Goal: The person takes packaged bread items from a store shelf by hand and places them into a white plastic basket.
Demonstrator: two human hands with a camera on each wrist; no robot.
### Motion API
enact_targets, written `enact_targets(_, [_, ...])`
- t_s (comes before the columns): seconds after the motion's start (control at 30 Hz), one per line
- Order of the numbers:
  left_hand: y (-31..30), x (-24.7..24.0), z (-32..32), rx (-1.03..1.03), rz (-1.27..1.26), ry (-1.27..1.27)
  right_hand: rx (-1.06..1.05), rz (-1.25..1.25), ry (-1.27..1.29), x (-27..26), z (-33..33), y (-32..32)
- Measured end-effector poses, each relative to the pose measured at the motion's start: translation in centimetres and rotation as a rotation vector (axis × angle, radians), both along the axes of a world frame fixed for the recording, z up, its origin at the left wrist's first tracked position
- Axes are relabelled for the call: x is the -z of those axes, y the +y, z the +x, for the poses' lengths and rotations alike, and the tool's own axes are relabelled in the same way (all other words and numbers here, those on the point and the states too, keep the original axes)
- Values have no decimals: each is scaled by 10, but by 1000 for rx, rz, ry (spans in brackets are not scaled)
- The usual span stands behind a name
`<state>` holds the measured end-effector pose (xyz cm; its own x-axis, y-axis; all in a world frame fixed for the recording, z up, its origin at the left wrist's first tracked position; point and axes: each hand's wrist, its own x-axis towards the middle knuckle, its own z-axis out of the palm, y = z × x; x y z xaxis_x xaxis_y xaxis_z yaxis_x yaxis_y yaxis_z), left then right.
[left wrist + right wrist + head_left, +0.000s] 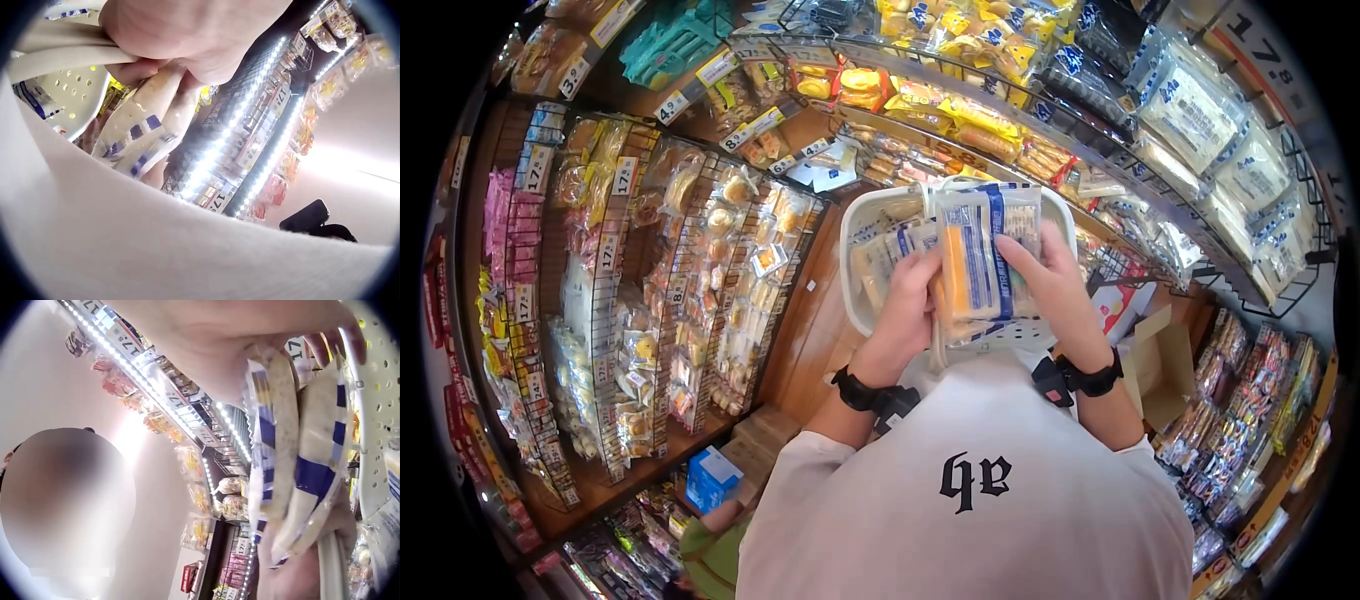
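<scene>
In front of the chest, two flat clear packs (998, 262) with blue print lie face to face, pale bread-like food inside them. My left hand (908, 305) grips their left edge, and my right hand (1060, 295) holds the right side with its thumb across the front. Seen edge-on in the right wrist view, the packs (315, 469) spread apart toward the middle. The cream basket handle (69, 59) runs right by my left hand. Below the packs is a white perforated basket (855, 290), partly covered by them, with similar wrapped packs (878, 260) inside.
Wire racks of wrapped snacks (685, 270) stand on the left. A shelf of yellow and clear packs (970, 110) curves across the front and right. An open cardboard box (1165, 375) is at the right. A blue box (712, 480) and a green sleeve (705, 555) show at lower left.
</scene>
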<state>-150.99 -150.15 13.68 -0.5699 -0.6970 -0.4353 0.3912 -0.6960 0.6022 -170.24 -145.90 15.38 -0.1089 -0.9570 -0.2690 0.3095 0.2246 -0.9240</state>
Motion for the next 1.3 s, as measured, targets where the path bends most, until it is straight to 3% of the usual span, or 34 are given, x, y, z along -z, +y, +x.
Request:
enact_targets(0.03, [5,-5,-14,-102,-14,-226,4,15,-79,0,4,-3])
enact_targets(0.17, [2,-11,-9,-51,8,-33,-129,192,-157,-9,-5,-3])
enact_targets(0.27, [2,-5,-7,-80,45,-13,-50,-78,-59,-10,-19,-3])
enact_targets(0.3, [0,-8,-7,-112,70,-61,32,-190,165,-36,-18,-1])
enact_targets(0.37, [-3,-10,-4,-114,59,-154,-76,-729,329,-26,-44,-4])
enact_targets(0.47, [-4,-5,-1,-52,46,-114,-155,-1038,541,-35,-63,-2])
enact_targets(0.57, [4,-4,-1,31,-58,-11,-103,-991,772,-45,-41,6])
enact_targets(0.7, [18,10,3,46,-138,-16,-276,-1057,991,-34,-18,5])
enact_targets(0.77, [18,-29,0,-39,-46,-83,-320,-998,1010,-27,-8,8])
enact_targets(0.83, [15,-16,6,6,-58,-84,-398,-966,1122,-26,-9,9])
enact_targets(0.9, [15,-22,6,22,-52,-79,-479,-788,1076,-48,-17,14])
enact_targets(1.0, [16,-19,1,59,-139,-175,-597,-560,900,-77,-45,6])
enact_targets(1.07, [17,-19,-3,106,-190,-204,-482,-259,636,-67,-52,-4])
enact_targets(1.1, [18,-19,-5,136,-217,-215,-373,-156,643,-59,-43,-11])
enact_targets(1.2, [19,-19,-12,141,-299,-239,-836,58,765,-39,-42,-39])
enact_targets(1.3, [18,0,8,93,-167,-134,-759,281,410,-36,-39,-38])
